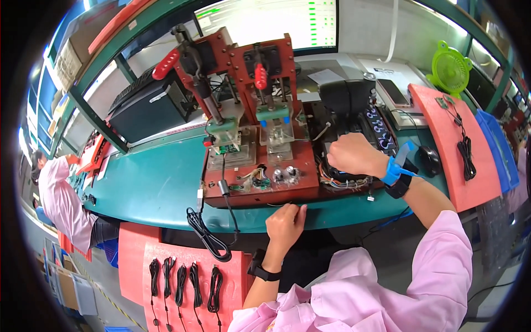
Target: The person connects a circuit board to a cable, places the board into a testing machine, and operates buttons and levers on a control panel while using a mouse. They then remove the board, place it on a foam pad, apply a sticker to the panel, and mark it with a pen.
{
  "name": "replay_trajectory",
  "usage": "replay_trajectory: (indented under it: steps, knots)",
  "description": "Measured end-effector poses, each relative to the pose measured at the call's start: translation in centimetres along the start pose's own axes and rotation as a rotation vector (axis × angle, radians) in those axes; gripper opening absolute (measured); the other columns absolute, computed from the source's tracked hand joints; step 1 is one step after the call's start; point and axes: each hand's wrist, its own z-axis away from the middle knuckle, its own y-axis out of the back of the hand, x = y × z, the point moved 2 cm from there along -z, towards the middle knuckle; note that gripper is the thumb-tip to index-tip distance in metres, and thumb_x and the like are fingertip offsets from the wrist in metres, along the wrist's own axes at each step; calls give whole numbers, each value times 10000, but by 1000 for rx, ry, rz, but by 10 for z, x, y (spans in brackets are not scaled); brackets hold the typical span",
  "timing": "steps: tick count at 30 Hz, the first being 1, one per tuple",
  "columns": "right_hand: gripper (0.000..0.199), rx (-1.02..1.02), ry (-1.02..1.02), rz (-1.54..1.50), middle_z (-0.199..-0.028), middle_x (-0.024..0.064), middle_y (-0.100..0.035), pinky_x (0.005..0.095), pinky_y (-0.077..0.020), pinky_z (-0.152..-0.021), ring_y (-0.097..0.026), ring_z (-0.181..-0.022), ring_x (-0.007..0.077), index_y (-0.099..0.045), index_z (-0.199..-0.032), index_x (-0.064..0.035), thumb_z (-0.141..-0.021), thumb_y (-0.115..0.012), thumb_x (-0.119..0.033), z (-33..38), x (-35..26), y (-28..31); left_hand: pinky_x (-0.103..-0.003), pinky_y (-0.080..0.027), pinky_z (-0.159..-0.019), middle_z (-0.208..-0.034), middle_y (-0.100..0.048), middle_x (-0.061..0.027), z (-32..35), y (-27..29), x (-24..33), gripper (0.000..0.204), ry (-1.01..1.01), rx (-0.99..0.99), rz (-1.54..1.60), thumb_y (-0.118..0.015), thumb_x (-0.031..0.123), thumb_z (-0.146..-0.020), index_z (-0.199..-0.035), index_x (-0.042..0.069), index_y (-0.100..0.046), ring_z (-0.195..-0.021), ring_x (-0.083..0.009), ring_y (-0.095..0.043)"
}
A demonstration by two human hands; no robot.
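My left hand (285, 223) is curled at the front edge of the green bench (155, 188), just below the red test fixture (260, 166); its fingers are closed and I see nothing in them. My right hand (354, 155) is a loose fist over the black box of wiring (343, 177) right of the fixture; whether it grips anything is hidden. The fixture carries two red-handled toggle clamps (166, 63) (260, 76). A small green circuit board (227, 148) sits under the left clamp, with a black cable (207, 235) running down off the bench.
A red tray (193, 276) at lower left holds several bundled black cables. Another red tray (459, 144) at right holds one cable bundle. A black mouse (428, 160), a phone (392, 91), a green fan (451, 69) and a monitor (276, 22) stand behind. Another person (61, 199) works at far left.
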Motion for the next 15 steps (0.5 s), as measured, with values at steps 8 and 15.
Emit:
replay_trajectory:
  steps: [8, 15]
  knots:
    - [146, -26, 88, 57, -649, 100, -548, 383, -396, -721, -537, -667, 258, -567, -695, -61, -748, -573, -196, 4, 2, -3, -338, -352, -413, -535, -450, -88, -2, 1, -3, 233, -6, -3, 41, -650, 114, -724, -581, 40, -481, -466, -268, -469]
    - [138, 215, 494, 250, -655, 91, -530, 356, -353, -734, -514, -761, 233, -561, -688, -62, -747, -558, -187, 6, -3, 15, -328, -380, -425, -550, -470, -68, -1, 5, -3, 221, -36, -39, 50, -644, 125, -727, -589, 55, -486, -495, -247, -498]
